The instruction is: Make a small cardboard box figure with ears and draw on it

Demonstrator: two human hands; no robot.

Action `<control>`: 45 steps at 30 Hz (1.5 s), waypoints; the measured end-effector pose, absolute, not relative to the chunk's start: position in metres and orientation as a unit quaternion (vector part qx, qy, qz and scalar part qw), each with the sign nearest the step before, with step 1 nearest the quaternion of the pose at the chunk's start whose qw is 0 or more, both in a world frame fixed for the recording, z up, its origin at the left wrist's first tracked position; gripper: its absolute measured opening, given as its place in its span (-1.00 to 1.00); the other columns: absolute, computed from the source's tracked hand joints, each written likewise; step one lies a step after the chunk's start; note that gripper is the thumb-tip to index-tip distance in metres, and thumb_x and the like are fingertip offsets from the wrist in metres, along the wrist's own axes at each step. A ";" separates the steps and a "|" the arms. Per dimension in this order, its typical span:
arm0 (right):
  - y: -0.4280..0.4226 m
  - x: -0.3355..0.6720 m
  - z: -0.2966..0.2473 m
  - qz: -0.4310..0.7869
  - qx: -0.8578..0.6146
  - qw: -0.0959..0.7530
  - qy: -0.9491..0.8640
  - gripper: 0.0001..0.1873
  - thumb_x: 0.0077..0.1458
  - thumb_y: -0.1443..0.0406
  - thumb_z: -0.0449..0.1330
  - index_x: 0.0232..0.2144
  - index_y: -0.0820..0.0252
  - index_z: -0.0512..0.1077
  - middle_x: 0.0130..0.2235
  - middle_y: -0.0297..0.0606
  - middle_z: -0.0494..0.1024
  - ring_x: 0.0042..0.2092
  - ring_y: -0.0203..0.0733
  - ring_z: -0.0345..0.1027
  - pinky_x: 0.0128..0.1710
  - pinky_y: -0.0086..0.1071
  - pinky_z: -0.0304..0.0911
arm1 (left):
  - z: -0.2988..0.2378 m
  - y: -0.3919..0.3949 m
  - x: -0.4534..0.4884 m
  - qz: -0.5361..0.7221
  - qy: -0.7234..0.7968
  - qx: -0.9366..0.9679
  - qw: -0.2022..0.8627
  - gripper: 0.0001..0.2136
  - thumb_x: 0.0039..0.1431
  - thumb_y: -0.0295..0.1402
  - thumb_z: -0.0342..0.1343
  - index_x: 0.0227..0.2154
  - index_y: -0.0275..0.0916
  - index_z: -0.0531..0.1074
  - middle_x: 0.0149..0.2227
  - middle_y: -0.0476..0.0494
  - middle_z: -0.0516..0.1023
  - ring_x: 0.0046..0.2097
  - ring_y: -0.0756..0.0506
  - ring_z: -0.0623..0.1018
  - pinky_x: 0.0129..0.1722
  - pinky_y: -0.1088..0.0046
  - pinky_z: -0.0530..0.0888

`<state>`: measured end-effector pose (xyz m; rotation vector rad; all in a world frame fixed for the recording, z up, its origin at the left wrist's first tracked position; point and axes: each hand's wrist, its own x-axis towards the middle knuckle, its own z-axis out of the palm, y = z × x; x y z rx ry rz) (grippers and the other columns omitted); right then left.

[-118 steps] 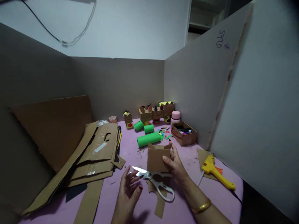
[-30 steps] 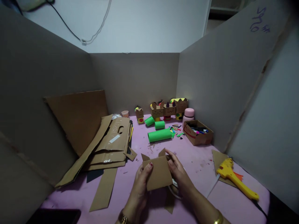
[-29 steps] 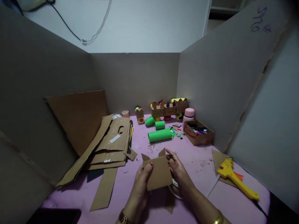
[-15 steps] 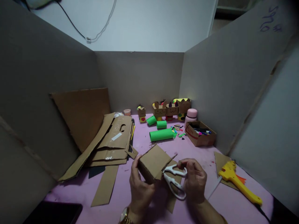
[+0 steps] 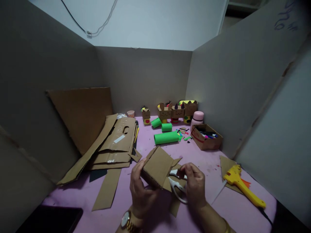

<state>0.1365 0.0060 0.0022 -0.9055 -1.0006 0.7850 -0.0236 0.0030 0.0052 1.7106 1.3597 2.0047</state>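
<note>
Cardboard box and two bare hands above a pink-purple desk, seen from the head. The left hand, a gold watch at its wrist, is clamped on the small cardboard box, which is tilted and held near the front middle of the desk; a pointed flap projects from its right edge. The right hand has its thumb and forefinger drawn together beside the scissors; whether a small piece lies between the fingertips, or whether they touch the handle, cannot be told. The scissors show only their white handles, the blades being hidden, and a cut cardboard piece lies beneath them. To the right, a yellow glue gun rests partly on a cardboard scrap; behind it stand an open box of pens and a pink bottle. Beyond the held box lie a long green tube, two shorter green tubes and paper scraps. Stacked cardboard sheets occupy the left side, with a loose cardboard strip in front.
</note>
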 end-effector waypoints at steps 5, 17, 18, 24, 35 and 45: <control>0.008 0.133 0.008 0.357 -0.429 0.707 -0.435 -0.57 0.07 -0.02 0.20 -0.60 0.17 0.37 -0.62 -0.37 0.39 -0.54 -0.27 0.25 -0.54 -0.43 0.22 | 0.011 0.012 -0.022 0.680 0.476 0.440 0.342 -0.25 -0.12 -0.23 0.35 0.14 -0.19 0.14 0.10 -0.34 0.39 0.12 -0.29 0.42 0.07 0.20 0.38; 0.011 0.147 0.034 0.175 -0.458 0.679 -0.546 -0.83 0.08 0.19 0.23 -0.27 0.11 0.51 -0.18 -0.16 0.50 -0.09 -0.01 0.34 -0.12 -0.18 0.25 | 0.013 0.017 -0.017 0.603 0.410 0.346 0.590 -0.48 -0.13 -0.17 0.35 -0.11 -0.29 0.39 -0.13 -0.27 0.62 -0.12 -0.27 0.60 -0.24 0.32 0.53; 0.010 0.148 0.044 0.145 -0.450 0.652 -0.593 -0.83 0.09 0.23 0.23 -0.23 0.08 0.52 -0.14 -0.15 0.50 -0.05 0.01 0.32 -0.08 -0.14 0.24 | 0.012 0.016 -0.016 0.597 0.407 0.358 0.592 -0.48 -0.12 -0.18 0.35 -0.10 -0.29 0.38 -0.12 -0.29 0.61 -0.11 -0.27 0.59 -0.22 0.31 0.53; 0.014 0.135 0.083 0.101 -0.406 0.450 -0.789 -0.78 0.08 0.33 0.23 -0.19 0.04 0.55 -0.15 -0.15 0.55 -0.06 0.06 0.33 -0.04 0.00 0.16 | 0.009 0.015 -0.012 0.585 0.384 0.410 0.585 -0.47 -0.06 -0.24 0.32 -0.04 -0.31 0.33 -0.09 -0.32 0.57 -0.09 -0.27 0.56 -0.13 0.23 0.49; 0.029 0.152 0.059 0.196 -0.476 0.566 -0.644 -0.69 0.12 0.18 0.16 -0.09 0.13 0.44 -0.09 -0.14 0.52 -0.04 -0.01 0.34 -0.02 -0.13 0.21 | 0.017 0.016 -0.018 0.588 0.397 0.347 0.613 -0.50 -0.06 -0.18 0.30 -0.07 -0.30 0.37 -0.07 -0.32 0.59 -0.08 -0.29 0.58 -0.26 0.33 0.54; 0.035 0.140 0.025 0.399 -0.435 0.576 -0.566 -0.67 0.10 0.07 0.20 -0.19 0.15 0.51 -0.13 -0.16 0.57 -0.09 -0.02 0.38 -0.09 -0.23 0.26 | 0.014 0.016 -0.016 0.571 0.414 0.343 0.620 -0.54 -0.07 -0.16 0.29 -0.13 -0.31 0.41 -0.15 -0.32 0.62 -0.16 -0.28 0.61 -0.39 0.37 0.53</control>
